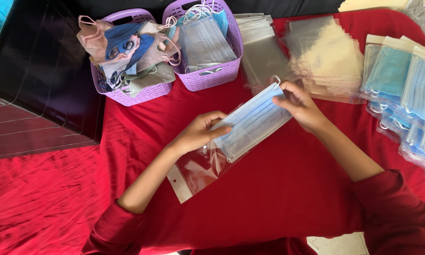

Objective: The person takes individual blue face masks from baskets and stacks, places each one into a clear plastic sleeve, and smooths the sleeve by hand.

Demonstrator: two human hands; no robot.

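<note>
Holding a pale blue pleated face mask [252, 120] between both hands, a person in dark red sleeves works over a red cloth-covered table [278, 189]. The mask is the landmark. Nearest the viewer, just below and left of it, lies a clear plastic sleeve with a white hang tab [196, 170]; the mask's lower end sits in the sleeve's open mouth. The left hand [198, 132] pinches the mask's lower-left end together with the sleeve's edge, fingers closed on both. The right hand [300, 106] is clamped on the mask's upper-right end, thumb on top.

Right of the mask, a spread of already bagged blue masks [406, 89] lies along the table edge. Beyond the mask, stacks of empty clear sleeves [316, 52] fan out. Farther back and left stand two lilac plastic baskets: one [127, 92] heaped with mixed cloth masks, the other [212, 71] holding loose blue masks.

Likely risk: the sleeve mouth looks barely wider than the mask, so a crooked push could buckle the pleats, or a white ear loop [275, 79] could snag on the plastic edge.
</note>
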